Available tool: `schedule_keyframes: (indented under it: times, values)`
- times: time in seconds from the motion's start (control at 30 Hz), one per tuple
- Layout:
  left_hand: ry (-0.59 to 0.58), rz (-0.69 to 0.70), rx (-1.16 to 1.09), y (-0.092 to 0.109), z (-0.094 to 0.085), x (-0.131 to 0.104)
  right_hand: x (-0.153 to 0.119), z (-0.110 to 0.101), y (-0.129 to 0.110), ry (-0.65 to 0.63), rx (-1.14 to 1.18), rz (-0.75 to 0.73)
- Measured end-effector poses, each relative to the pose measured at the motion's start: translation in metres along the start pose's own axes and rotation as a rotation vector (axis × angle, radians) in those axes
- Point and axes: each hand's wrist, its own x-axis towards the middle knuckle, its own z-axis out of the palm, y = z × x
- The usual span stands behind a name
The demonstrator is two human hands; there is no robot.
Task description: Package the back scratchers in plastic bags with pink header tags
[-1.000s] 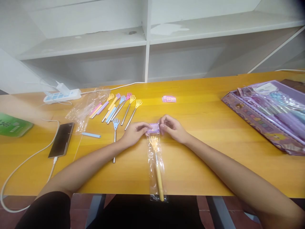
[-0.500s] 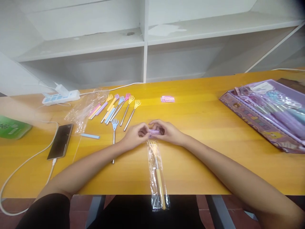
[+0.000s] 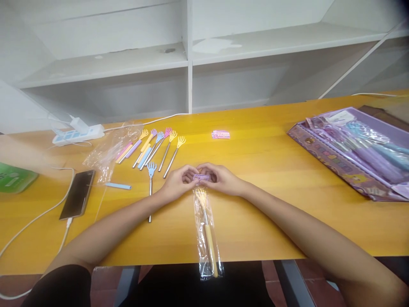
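Observation:
Between my two hands is a small purple printed card (image 3: pixel 202 177). My left hand (image 3: pixel 180 181) pinches its left end with thumb and fingers, and my right hand (image 3: pixel 222 179) grips its right end. Just below the hands lies a yellow back scratcher (image 3: pixel 209 238) inside a clear plastic sleeve (image 3: pixel 201 251); its lower end juts past the table edge. To the left of my left hand is a blue-headed back scratcher (image 3: pixel 151 179) with a bare metal rod, partly behind my forearm. Farther left rests a loose light-blue handle tube (image 3: pixel 118 186).
Several colourful back scratchers (image 3: pixel 153 147) lie at the back left beside crumpled clear plastic (image 3: pixel 104 157). Pink cards (image 3: pixel 220 134) sit behind my hands. A purple box (image 3: pixel 332 162) of wrapped scratchers stands at right. A phone (image 3: pixel 77 195) on a cable and a power strip (image 3: pixel 78 134) are left.
The purple card now shows wider and flatter between my fingers, with both hands still on it. The whole view has shifted slightly; the other things lie as before.

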Motion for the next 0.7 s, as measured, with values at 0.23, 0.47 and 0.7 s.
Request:
schedule_keyframes:
  times: [0.23,0.47,0.7]
  values:
    - [0.078,-0.038,-0.107,-0.006,-0.002,0.005,0.002,-0.004,0.002,0.014,0.1,0.081]
    - [0.189,-0.036,-0.17,-0.005,-0.006,0.009,0.004,-0.005,0.003,0.087,0.175,0.095]
    - [0.415,0.058,-0.277,-0.005,-0.012,0.011,0.002,-0.004,-0.012,-0.019,-0.048,0.1]
